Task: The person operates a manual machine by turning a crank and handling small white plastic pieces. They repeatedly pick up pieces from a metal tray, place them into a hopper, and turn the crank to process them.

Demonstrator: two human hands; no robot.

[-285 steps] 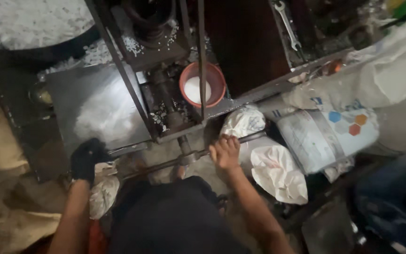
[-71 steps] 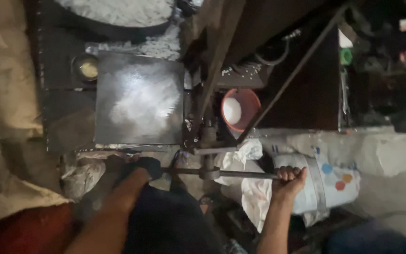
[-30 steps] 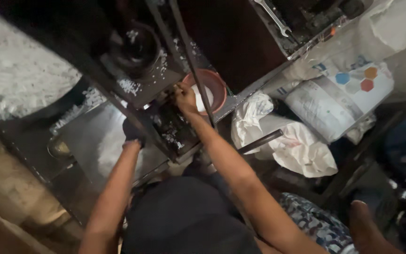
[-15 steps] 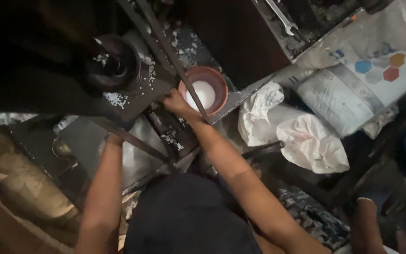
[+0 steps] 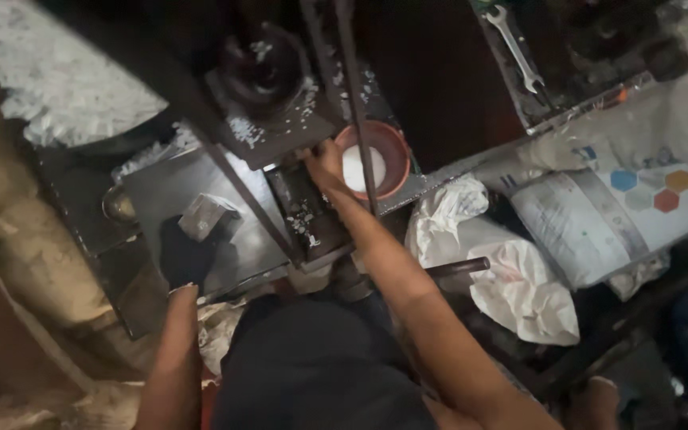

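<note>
The person looks down at a dark metal press frame (image 5: 280,135) with thin slanted bars crossing in front of it. The right hand (image 5: 324,163) reaches forward to the left rim of a round reddish bowl (image 5: 392,151) which holds white powder; the fingers are bent and seem to touch the rim or the metal just beside it, but it is not possible to tell whether they grasp anything, because one bar passes in front. The bowl stands on a metal ledge to the right of the frame's middle block. The left hand (image 5: 186,255) wears a dark glove and lies lower on the left, over a flat shiny metal plate (image 5: 240,239); it holds or touches a small grey block (image 5: 205,215) at its fingertips, and the grip is not clear in the dim light. White crumbs are scattered on the frame and on the small platform (image 5: 306,215) between the two hands. A heap of white flakes (image 5: 65,87) lies at the upper left. Below the right forearm a dark metal handle bar (image 5: 459,267) sticks out to the right, near crumpled white bags (image 5: 511,279). Further right a white sack with coloured hexagons (image 5: 615,215) lies on its side, and a wrench (image 5: 515,44) rests on the dark surface above.
</note>
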